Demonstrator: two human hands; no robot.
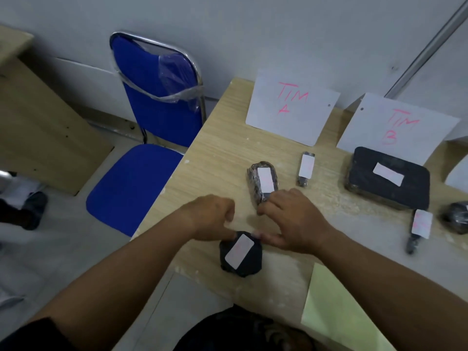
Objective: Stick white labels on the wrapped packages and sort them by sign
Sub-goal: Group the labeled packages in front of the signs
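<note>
A small black wrapped package with a white label lies near the table's front edge. My left hand hovers just behind it, fingers loosely curled, one fingertip touching its far left edge. My right hand is beside it, thumb against the package's far right corner, while its relaxed fingers reach the near end of an oblong labelled package. Behind stand the paper signs "TIM A" and "TIM B". Below the A sign lies a slim labelled package.
In front of the B sign sit a flat black labelled package, a thin labelled one and a round dark one. A pale green sheet lies front right. A blue chair stands left of the wooden table.
</note>
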